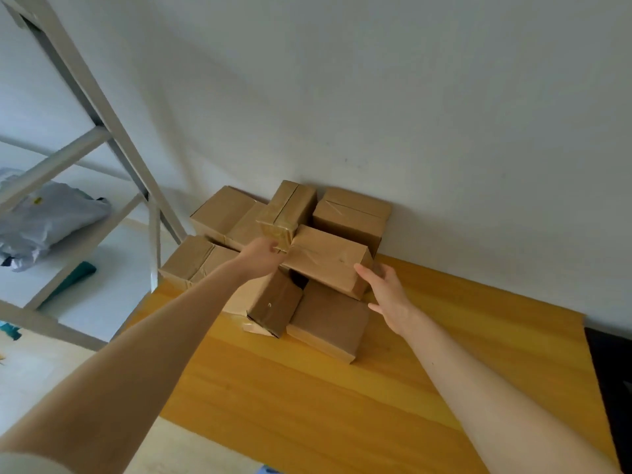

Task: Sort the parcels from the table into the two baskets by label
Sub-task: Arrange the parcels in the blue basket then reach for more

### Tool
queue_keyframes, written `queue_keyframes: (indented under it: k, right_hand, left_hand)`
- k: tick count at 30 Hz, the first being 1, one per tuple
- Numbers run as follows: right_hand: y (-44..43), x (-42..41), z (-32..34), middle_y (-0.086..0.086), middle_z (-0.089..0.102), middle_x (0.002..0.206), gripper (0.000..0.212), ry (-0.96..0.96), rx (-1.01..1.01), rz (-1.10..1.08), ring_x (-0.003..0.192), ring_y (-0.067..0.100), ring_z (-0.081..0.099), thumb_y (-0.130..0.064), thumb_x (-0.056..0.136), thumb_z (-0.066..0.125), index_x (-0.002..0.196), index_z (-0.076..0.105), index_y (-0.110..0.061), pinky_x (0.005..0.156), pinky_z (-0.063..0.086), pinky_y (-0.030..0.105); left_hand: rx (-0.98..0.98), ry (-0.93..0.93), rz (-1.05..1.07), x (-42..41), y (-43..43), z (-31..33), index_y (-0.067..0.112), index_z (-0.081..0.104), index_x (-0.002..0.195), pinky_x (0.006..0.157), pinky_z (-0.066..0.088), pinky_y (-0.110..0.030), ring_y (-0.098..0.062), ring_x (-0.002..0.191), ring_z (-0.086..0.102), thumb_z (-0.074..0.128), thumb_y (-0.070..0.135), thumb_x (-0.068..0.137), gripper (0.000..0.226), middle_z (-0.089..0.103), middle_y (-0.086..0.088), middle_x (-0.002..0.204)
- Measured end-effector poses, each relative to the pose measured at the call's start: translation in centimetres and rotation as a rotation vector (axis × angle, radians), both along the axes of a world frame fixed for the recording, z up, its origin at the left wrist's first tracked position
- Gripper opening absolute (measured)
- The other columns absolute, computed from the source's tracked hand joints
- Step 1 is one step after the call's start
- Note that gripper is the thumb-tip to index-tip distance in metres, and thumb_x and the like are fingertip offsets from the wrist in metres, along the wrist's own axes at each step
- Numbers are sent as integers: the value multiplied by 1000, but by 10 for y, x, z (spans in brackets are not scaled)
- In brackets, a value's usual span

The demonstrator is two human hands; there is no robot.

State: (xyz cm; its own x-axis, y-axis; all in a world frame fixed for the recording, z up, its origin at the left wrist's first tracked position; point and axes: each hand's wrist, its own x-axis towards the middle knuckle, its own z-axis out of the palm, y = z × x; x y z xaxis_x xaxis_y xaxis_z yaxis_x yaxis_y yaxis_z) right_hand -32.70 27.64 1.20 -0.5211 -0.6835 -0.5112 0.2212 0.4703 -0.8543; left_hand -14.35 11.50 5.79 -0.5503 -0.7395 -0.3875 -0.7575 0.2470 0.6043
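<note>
Head view: left hand (263, 253) and right hand (386, 295) at the long parcel (328, 260)

It lies atop the parcel pile (328, 323) at the 12 o'clock edge of the table (342, 405), against the wall (410, 97). Left hand meets its 9 o'clock end, grip unclear. Right hand, fingers spread wide, sits at its 3 o'clock end.

Nothing legible anywhere: no words, brands or numbers. On the grey mailer bag (58, 217) on the left shelf (97, 239), only a small yellow patch, too blurred to read. On the near brown parcel (273, 304), a tiny pale mark, likewise unreadable.
</note>
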Motion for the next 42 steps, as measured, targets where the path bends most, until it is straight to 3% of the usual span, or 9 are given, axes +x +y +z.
queue_keyframes:
  k: [5, 10, 15, 20, 23, 27, 33, 38, 42]
  right_hand:
    - [-11, 11, -7, -2, 41, 148, 76, 72, -12, -112, 133, 21, 42, -45, 86, 68, 149, 30, -27, 109, 39, 47]
    - [-20, 24, -3, -2, 48, 141, 65, 85, -49, -154, 120, 14, 47, -34, 90, 66, 146, 35, -24, 101, 41, 36]
    - [-23, 27, 0, 0, 48, 143, 68, 95, -43, -197, 126, 18, 48, -33, 90, 66, 149, 32, -20, 104, 40, 37]
    - [-13, 28, 4, -1, 52, 137, 64, 114, -45, -256, 122, 19, 51, -34, 90, 66, 145, 37, -20, 104, 43, 38]
    - [-3, 29, 7, 0, 54, 132, 62, 123, -51, -296, 115, 17, 54, -38, 89, 66, 142, 39, -21, 101, 46, 40]
    - [12, 35, 16, -1, 53, 133, 64, 135, -82, -328, 118, 19, 53, -43, 88, 66, 142, 39, -23, 104, 45, 44]
    - [37, 37, 44, -6, 51, 133, 58, 177, -130, -371, 123, 18, 48, -50, 92, 56, 141, 41, -23, 109, 38, 43]
    - [75, 45, 60, -6, 54, 132, 57, 184, -192, -388, 122, 16, 49, -52, 90, 58, 138, 47, -23, 110, 39, 44]
    - [114, 54, 73, -13, 56, 123, 53, 181, -251, -348, 110, 5, 53, -45, 89, 62, 136, 47, -25, 102, 40, 33]
  left_hand:
    - [89, 3, -106, -15, -22, -14, 5, 49, 133, 89, 37, -28, -16, 107, 47, 49, 18, 99, 37, 52, -5, 119]
    - [155, 30, -157, -20, -32, -25, 6, 49, 133, 91, 36, -28, -19, 112, 49, 53, 20, 97, 39, 52, -6, 123]
    - [151, 53, -192, -19, -40, -30, 5, 61, 116, 82, 40, -28, -23, 106, 57, 54, 25, 97, 29, 60, -9, 111]
    - [264, 122, -174, -19, -35, -22, 9, 63, 111, 67, 43, -17, -8, 86, 60, 52, 30, 99, 27, 63, 3, 94]
    - [330, 193, -136, -19, -23, -14, 7, 62, 110, 69, 48, -17, -8, 84, 63, 48, 36, 100, 34, 65, 1, 93]
    - [289, 277, -53, -20, -6, -2, 8, 62, 102, 88, 52, -33, -14, 82, 65, 38, 40, 102, 40, 65, 0, 87]
    - [257, 356, -11, -20, 19, 21, 6, 64, 103, 85, 52, -33, -19, 85, 66, 38, 44, 101, 46, 68, -6, 93]
    - [304, 411, 85, -16, 54, 37, 6, 64, 93, 79, 56, -33, -23, 85, 68, 48, 54, 94, 51, 70, -11, 94]
    - [313, 446, 98, -7, 91, 47, 9, 63, 93, 78, 57, -33, -24, 88, 67, 54, 54, 91, 47, 68, -12, 98]
